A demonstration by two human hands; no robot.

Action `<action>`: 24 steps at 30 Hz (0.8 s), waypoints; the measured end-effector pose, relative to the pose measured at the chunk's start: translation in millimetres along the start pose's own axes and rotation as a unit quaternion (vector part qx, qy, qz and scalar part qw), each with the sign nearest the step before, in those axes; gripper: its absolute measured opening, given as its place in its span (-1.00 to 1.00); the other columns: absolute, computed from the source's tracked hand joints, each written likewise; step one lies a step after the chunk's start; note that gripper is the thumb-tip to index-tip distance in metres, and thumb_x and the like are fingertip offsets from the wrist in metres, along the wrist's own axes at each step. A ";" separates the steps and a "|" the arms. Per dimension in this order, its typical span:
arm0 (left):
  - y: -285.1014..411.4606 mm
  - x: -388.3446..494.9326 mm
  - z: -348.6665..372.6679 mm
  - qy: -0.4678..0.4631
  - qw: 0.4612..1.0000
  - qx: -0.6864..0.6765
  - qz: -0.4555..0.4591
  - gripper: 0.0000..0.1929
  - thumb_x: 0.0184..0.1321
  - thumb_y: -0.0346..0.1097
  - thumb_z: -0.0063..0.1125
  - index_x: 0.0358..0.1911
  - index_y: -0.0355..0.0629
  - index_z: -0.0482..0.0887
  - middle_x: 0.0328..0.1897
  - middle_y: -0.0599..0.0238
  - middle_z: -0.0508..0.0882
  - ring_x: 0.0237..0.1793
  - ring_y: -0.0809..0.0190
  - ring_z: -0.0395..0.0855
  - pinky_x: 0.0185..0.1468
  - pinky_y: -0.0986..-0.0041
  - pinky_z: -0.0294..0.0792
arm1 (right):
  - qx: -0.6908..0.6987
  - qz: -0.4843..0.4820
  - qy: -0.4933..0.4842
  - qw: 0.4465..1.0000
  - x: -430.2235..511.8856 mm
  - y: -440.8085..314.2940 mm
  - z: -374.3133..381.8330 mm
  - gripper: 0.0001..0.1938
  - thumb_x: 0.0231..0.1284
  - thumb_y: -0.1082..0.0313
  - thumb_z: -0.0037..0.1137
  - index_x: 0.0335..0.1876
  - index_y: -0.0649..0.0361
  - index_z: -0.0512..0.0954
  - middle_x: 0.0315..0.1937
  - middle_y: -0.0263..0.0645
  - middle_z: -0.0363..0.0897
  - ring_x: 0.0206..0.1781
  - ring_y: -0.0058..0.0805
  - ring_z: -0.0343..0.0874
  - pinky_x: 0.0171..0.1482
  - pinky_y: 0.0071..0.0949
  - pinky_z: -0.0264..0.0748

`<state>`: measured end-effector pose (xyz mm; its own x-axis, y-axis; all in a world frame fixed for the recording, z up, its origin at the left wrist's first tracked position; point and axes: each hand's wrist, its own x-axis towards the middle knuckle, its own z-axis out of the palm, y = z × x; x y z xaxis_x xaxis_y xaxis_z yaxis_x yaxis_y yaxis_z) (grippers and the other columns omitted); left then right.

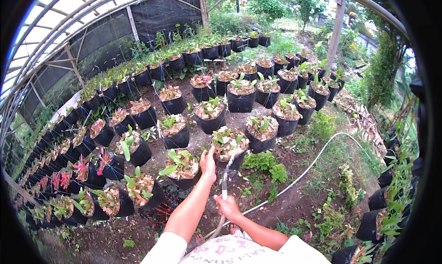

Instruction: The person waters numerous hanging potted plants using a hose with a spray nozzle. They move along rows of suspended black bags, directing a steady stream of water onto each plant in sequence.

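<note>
My right hand is closed around a hose at its pale end piece, and water streams forward from it onto the wood chips of a black grow bag with green leaves. Against the left side of that bag rests my left hand, its fingers extended upward. Just left of my left forearm is another black grow bag with wood chips and broad green leaves. A further bag stands to the right of the watered one.
Rows of black grow bags with thin strings run left and ahead. The pale hose curves over soil and weeds at right. More bags line the right edge. A wooden post and dark netting stand beyond.
</note>
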<state>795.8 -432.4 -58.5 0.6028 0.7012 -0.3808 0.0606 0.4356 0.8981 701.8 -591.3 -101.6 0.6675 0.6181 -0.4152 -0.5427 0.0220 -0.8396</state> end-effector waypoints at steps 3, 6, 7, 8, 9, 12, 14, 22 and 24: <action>-9.7 5.3 -2.4 -0.003 0.997 0.043 0.063 -0.24 0.08 0.07 0.40 0.25 -0.30 0.45 -0.01 0.20 0.62 -0.09 0.27 0.57 -0.01 0.45 0.42 | 0.010 -0.024 0.075 0.997 -0.7 4.5 5.3 -0.72 0.37 0.21 0.18 -0.42 0.16 0.45 -0.63 -0.44 0.37 -0.73 -0.65 0.27 -0.69 -0.53 0.23; -24.3 10.7 -5.4 0.014 0.989 0.119 0.087 -0.37 0.06 -0.02 0.39 0.11 -0.31 0.50 -0.01 0.08 0.59 -0.04 0.18 0.57 0.02 0.30 0.44 | -0.009 -0.032 0.065 0.997 -1.4 3.9 6.9 -0.66 0.39 0.17 0.17 -0.50 0.12 0.42 -0.73 -0.49 0.30 -0.74 -0.68 0.25 -0.68 -0.52 0.19; -28.2 13.6 -4.3 0.038 0.978 0.163 0.121 -0.40 0.07 -0.08 0.38 0.10 -0.31 0.50 -0.01 0.02 0.57 -0.01 0.09 0.56 0.03 0.24 0.42 | -0.012 -0.021 0.059 0.998 -2.1 3.3 6.8 -0.66 0.39 0.17 0.16 -0.51 0.12 0.41 -0.73 -0.49 0.30 -0.74 -0.67 0.25 -0.68 -0.52 0.19; -32.2 15.2 -3.4 0.045 0.969 0.184 0.160 -0.42 0.07 -0.10 0.36 0.10 -0.31 0.48 -0.02 0.01 0.55 -0.02 0.06 0.55 0.05 0.23 0.41 | 0.000 -0.027 0.075 0.997 -2.3 2.2 6.5 -0.66 0.39 0.18 0.16 -0.51 0.12 0.41 -0.73 -0.49 0.30 -0.74 -0.67 0.25 -0.68 -0.52 0.18; -35.0 16.5 -1.4 0.046 0.966 0.187 0.175 -0.44 0.08 -0.13 0.35 0.09 -0.31 0.47 -0.03 0.00 0.54 -0.02 0.03 0.54 0.07 0.22 0.39 | 0.013 -0.029 0.091 0.995 -1.7 0.7 5.9 -0.67 0.39 0.19 0.16 -0.51 0.12 0.42 -0.72 -0.49 0.30 -0.74 -0.67 0.25 -0.68 -0.52 0.18; -36.5 15.2 5.5 0.075 0.934 0.260 0.233 -0.50 0.15 -0.26 0.32 0.10 -0.26 0.42 -0.15 0.19 0.52 -0.29 0.29 0.57 -0.32 0.43 0.47 | 0.028 -0.026 0.086 0.996 -0.3 -2.0 3.6 -0.67 0.39 0.21 0.15 -0.51 0.12 0.42 -0.72 -0.48 0.30 -0.74 -0.65 0.25 -0.69 -0.51 0.18; -34.7 6.7 7.7 0.070 0.950 0.228 0.203 -0.48 0.13 -0.24 0.33 0.11 -0.25 0.40 -0.09 0.14 0.49 -0.26 0.26 0.58 -0.32 0.44 0.48 | 0.032 -0.031 0.096 0.994 1.2 -2.9 2.7 -0.68 0.39 0.22 0.15 -0.51 0.12 0.42 -0.72 -0.48 0.30 -0.74 -0.65 0.24 -0.68 -0.50 0.17; -20.7 -14.1 10.2 -0.006 0.972 0.045 0.231 -0.28 0.22 -0.20 0.08 0.44 -0.31 0.18 0.33 -0.05 0.31 0.29 -0.02 0.30 0.42 0.26 0.10 | 0.008 -0.024 0.097 0.995 4.6 -8.3 -0.3 -0.69 0.39 0.23 0.12 -0.52 0.11 0.43 -0.72 -0.50 0.28 -0.74 -0.65 0.22 -0.67 -0.49 0.17; -18.5 -10.9 8.6 -0.022 0.959 0.066 0.273 -0.31 0.24 -0.28 0.03 0.46 -0.26 0.18 0.31 -0.05 0.32 0.27 -0.04 0.31 0.41 0.25 0.11 | -0.015 -0.023 0.058 0.998 5.9 -9.1 -0.7 -0.68 0.39 0.23 0.11 -0.53 0.11 0.43 -0.73 -0.50 0.27 -0.74 -0.65 0.22 -0.67 -0.49 0.17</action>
<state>795.0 -453.0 -69.0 0.6067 0.7782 0.1623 -0.1764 -0.0673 0.9820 711.1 -588.4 -96.7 0.7465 0.5221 -0.4124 -0.4956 0.0229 -0.8682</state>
